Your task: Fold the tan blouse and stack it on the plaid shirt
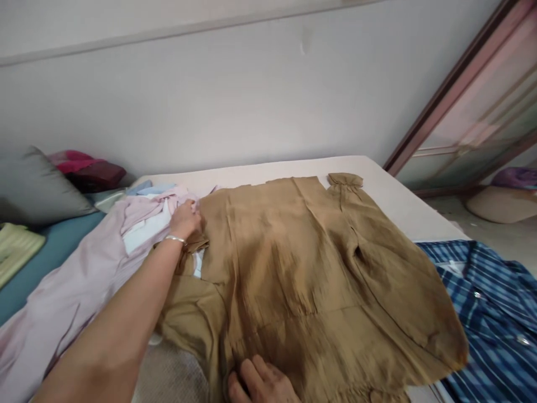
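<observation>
A brown blouse (pixel 277 252) with puffed sleeves and a gathered cuff is spread out in front of me, its fabric creased. My left hand (pixel 187 221), with a bangle at the wrist, reaches to the upper left edge of the blouse, its fingers curled on the cloth there. Low in the view, my right hand (pixel 262 383) has bent fingers gripping the fabric near the lower left side; the fingertips are partly hidden. A pale pink garment (pixel 96 240) lies under and beside my left arm.
A blue plaid shirt (pixel 495 302) lies at the right. On the left are a grey cushion (pixel 37 184), a dark red and pink item (pixel 90 168) and a folded yellow-green cloth (pixel 19 249). A wall (pixel 251 106) stands behind the pale bed surface (pixel 403 207).
</observation>
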Available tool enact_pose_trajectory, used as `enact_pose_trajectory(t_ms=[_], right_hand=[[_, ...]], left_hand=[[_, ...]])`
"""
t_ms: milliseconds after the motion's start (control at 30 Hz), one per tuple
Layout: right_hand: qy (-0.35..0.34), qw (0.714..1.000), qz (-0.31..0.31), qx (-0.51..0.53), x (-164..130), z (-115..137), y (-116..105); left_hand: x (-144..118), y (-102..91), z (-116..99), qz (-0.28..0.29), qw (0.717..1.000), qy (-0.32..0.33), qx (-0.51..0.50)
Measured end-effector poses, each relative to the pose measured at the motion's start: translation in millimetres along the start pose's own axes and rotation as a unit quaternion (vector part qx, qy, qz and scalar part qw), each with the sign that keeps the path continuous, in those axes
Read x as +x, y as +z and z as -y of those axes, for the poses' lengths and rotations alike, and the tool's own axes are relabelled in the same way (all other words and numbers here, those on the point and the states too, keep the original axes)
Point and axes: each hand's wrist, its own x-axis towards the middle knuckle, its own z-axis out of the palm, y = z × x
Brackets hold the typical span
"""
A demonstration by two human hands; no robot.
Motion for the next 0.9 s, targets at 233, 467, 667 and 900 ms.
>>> enact_pose_trajectory(t_ms=[233,467,667,900], right_hand=[[-0.031,0.993,0.111,0.039,3.0,-6.0,-6.9],[-0.020,0.990,0.131,0.044,5.8,-5.7,-13.6],[0.021,0.989,0.137,0.057,7.8,-6.5,-7.9],[0.199,0.935,0.225,0.188,16.4,-31.4,-41.1]], left_hand=[[-102.3,-84.6,63.6,0.063,0.931,-0.033,0.358],[-120.7,-85.4,102.6,0.049,0.946,-0.076,0.313],[-104.3,-90.5,85.1,0.120,0.935,-0.067,0.328],[-50.1,-80.5,-33.5,0.036,0.965,0.045,0.255]])
